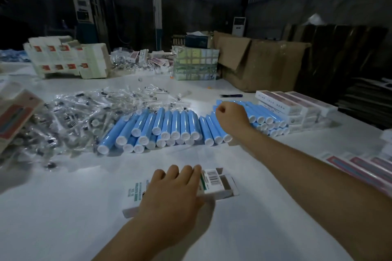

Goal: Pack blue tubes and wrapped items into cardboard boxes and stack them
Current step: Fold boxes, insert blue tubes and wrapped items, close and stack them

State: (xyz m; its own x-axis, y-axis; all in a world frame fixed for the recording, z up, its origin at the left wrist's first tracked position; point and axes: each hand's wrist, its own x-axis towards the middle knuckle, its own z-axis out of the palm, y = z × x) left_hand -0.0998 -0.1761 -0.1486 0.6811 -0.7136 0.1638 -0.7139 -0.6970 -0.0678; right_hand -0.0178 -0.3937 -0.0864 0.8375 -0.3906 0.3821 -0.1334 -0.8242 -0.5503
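Note:
My left hand lies on a small white cardboard box near the table's front; the box lies flat and its right end flap is open. My right hand hovers curled over a row of blue tubes with white caps, lying side by side in the middle of the table. Whether it grips a tube is hidden. More blue tubes are stacked to the right of that hand. A heap of clear-wrapped items spreads to the left of the tubes.
Closed white boxes are stacked at the right, more pink-striped boxes at the right edge. A large brown carton stands at the back. Flat box blanks pile at the back left. A box stack leans at the left edge.

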